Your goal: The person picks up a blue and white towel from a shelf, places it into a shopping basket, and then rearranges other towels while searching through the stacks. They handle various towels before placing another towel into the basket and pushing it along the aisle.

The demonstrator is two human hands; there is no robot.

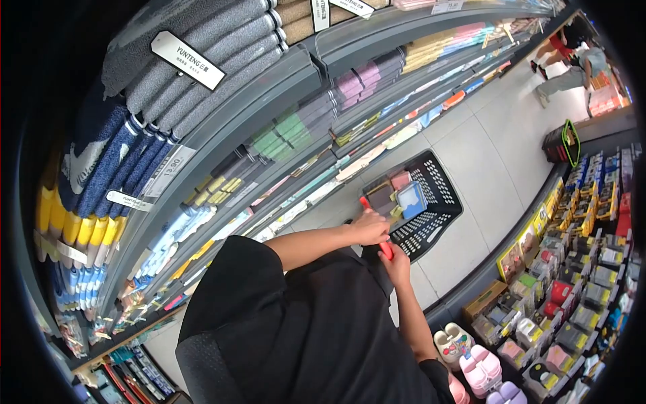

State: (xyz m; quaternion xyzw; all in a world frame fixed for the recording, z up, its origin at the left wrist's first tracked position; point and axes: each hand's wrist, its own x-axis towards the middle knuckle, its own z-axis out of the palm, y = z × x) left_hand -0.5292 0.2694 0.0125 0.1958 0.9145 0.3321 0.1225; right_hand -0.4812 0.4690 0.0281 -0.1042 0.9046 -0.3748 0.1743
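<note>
A black shopping basket (pixel 441 176) with perforated sides is in front of my body, above the tiled floor. My left hand (pixel 370 227) is closed around its red handle (pixel 365 203), whose end sticks out past my fingers. Close beside it, my right hand (pixel 396 264) is wrapped on the red grip nearer to me. Inside the basket lie a blue-and-white package (pixel 412 200), a dark brownish item (pixel 382 198) and a pinkish item (pixel 400 180). My left wrist and fingers hide part of the contents.
Shelves of folded towels (pixel 363 84) curve along the left. On the right, a rack (pixel 572 296) holds many small packaged goods, with pink clogs (pixel 482 365) at its near end. Another black basket (pixel 558 145) with a green handle stands farther off. People (pixel 572 74) are down the aisle.
</note>
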